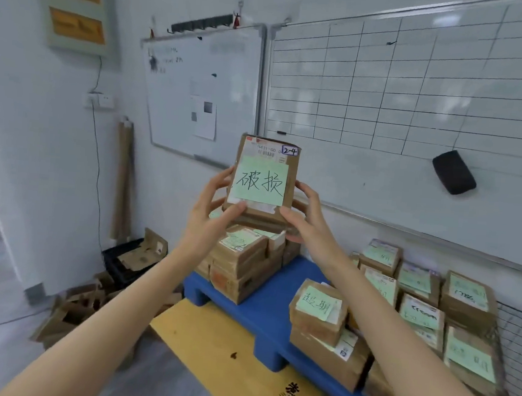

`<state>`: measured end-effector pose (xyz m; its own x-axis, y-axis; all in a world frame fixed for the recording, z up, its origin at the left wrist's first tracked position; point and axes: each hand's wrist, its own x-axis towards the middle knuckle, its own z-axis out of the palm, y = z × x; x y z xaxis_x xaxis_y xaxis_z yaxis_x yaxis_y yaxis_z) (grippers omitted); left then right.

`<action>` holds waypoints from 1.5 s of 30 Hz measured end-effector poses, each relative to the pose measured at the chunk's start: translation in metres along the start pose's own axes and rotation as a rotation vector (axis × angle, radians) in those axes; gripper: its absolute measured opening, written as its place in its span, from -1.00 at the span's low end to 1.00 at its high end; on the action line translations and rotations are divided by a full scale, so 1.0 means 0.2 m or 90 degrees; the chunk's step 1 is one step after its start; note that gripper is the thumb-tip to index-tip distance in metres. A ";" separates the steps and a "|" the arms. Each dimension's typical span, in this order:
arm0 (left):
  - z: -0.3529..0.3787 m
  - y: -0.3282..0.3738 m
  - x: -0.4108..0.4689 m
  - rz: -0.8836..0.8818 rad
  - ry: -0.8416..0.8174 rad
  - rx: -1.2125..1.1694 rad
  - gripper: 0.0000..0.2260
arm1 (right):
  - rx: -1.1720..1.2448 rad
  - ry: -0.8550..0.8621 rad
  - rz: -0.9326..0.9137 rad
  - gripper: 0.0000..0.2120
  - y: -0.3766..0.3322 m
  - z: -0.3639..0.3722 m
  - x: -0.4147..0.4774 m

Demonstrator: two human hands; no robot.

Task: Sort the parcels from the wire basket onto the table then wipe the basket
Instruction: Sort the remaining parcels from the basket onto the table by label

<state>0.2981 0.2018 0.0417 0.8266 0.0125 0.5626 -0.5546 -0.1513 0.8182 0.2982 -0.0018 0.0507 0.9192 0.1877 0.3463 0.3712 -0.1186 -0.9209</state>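
Note:
I hold a brown cardboard parcel up in front of me, tilted so its top faces me, with a green note with handwriting and a shipping label on it. My left hand grips its left edge and lower corner. My right hand grips its right edge and lower corner. Just below it stands a stack of parcels on the far left of a blue platform. More labelled parcels lie in stacks to the right. A wire basket shows at the right edge, partly hidden.
A yellow wooden table top lies under the blue platform. Whiteboards cover the wall behind, with a black eraser stuck on. Torn cardboard and a black crate sit on the floor at the left.

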 end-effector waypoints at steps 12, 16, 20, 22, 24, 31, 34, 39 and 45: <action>-0.15 -0.46 0.45 -0.013 -0.056 0.185 -0.38 | 0.070 0.083 0.123 -0.51 0.30 0.13 0.52; -0.14 -0.64 0.65 -0.002 -0.079 0.259 -0.37 | 0.089 0.106 0.170 -0.55 0.46 0.12 0.74; -0.12 -0.82 0.87 0.037 -0.115 0.372 -0.40 | 0.099 0.136 0.217 -0.55 0.64 0.07 0.95; -0.11 -0.91 0.98 0.056 -0.119 0.408 -0.44 | 0.093 0.156 0.241 -0.55 0.73 0.03 1.04; -0.10 -1.00 1.06 0.061 -0.116 0.417 -0.46 | 0.081 0.180 0.253 -0.56 0.82 -0.01 1.13; -0.08 -1.27 1.24 0.086 -0.174 0.510 -0.39 | 0.042 0.263 0.330 -0.59 1.08 -0.09 1.33; -0.06 -1.36 1.32 0.107 -0.205 0.535 -0.37 | 0.024 0.283 0.357 -0.56 1.15 -0.09 1.42; -0.04 -1.50 1.44 0.131 -0.253 0.543 -0.40 | 0.013 0.337 0.389 -0.56 1.25 -0.08 1.55; -0.03 -1.64 1.55 0.151 -0.290 0.556 -0.43 | 0.008 0.383 0.423 -0.58 1.34 -0.06 1.65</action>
<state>0.7353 0.2622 -0.0518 0.7631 -0.4621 0.4518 -0.5960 -0.7735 0.2155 0.7020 0.0160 -0.0801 0.8589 -0.4588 -0.2276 -0.2606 -0.0090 -0.9654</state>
